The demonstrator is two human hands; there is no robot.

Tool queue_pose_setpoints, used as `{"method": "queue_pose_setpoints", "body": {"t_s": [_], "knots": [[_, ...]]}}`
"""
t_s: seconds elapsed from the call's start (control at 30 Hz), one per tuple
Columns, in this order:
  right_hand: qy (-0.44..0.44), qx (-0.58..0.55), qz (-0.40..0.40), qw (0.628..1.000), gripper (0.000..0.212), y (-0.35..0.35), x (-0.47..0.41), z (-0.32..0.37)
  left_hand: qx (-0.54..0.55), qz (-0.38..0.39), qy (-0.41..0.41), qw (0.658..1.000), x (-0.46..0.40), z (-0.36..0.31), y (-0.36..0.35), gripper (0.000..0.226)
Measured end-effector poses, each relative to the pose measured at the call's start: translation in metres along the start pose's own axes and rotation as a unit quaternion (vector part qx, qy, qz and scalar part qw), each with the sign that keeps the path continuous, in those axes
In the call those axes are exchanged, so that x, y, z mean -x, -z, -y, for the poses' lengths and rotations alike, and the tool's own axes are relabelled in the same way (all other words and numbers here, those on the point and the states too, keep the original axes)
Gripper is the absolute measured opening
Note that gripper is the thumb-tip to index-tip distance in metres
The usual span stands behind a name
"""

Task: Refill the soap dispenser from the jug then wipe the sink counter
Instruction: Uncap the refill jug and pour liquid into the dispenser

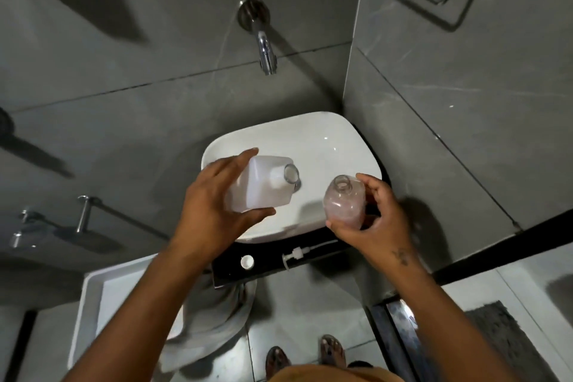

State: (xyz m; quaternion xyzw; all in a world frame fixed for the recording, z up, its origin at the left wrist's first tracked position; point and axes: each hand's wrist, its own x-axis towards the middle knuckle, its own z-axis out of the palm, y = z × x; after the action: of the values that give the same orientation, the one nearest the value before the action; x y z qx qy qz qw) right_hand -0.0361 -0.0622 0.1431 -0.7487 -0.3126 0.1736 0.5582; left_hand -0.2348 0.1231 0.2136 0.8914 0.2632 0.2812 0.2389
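Pouring is about to begin: both containers are held over the white sink (328, 139), uncapped, mouths not yet lined up. The jug (263, 183) is clasped in the left hand (214, 214), fingers spread along its far side and thumb under its near edge, so this grip is closed around the jug's body. Its open neck points right, toward the soap bottle (344, 201), and the jug is tipped well over. The bottle is held in the right hand (372, 220), fingers wrapped behind it and thumb beneath; this grip is closed too. The bottle leans with its mouth toward the jug, and some pinkish soap can be seen inside. A clear gap is left between the two mouths.

On the dark tabletop (269, 267), along its front edge, the white cap (247, 261) and the pump (297, 254) are laid just beside each other. A grey cloth (217, 310) is draped below the front edge.

Next, the jug's neck would need to be brought right above the bottle's narrow mouth and tipped slowly; spillage into the sink seems the likely risk. Wiping is not yet started.
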Motion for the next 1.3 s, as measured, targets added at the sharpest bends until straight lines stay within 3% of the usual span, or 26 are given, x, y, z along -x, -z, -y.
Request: {"method": "queue_pose_setpoints", "body": {"t_s": [0.4, 1.0, 1.3], "knots": [[0.069, -0.014, 0.052, 0.996, 0.076, -0.011, -0.007, 0.055, -0.174, -0.005, -0.137, 0.975, -0.039, -0.02, 0.034, 0.085], [0.078, 0.009, 0.062, 0.995, 0.08, -0.017, -0.016, 0.061, -0.249, -0.011, -0.142, 0.958, -0.043, -0.028, 0.042, 0.095], [0.073, 0.013, 0.063, 0.995, 0.08, -0.015, -0.02, 0.064, -0.258, -0.014, -0.153, 0.954, -0.045, -0.031, 0.042, 0.089]]}}
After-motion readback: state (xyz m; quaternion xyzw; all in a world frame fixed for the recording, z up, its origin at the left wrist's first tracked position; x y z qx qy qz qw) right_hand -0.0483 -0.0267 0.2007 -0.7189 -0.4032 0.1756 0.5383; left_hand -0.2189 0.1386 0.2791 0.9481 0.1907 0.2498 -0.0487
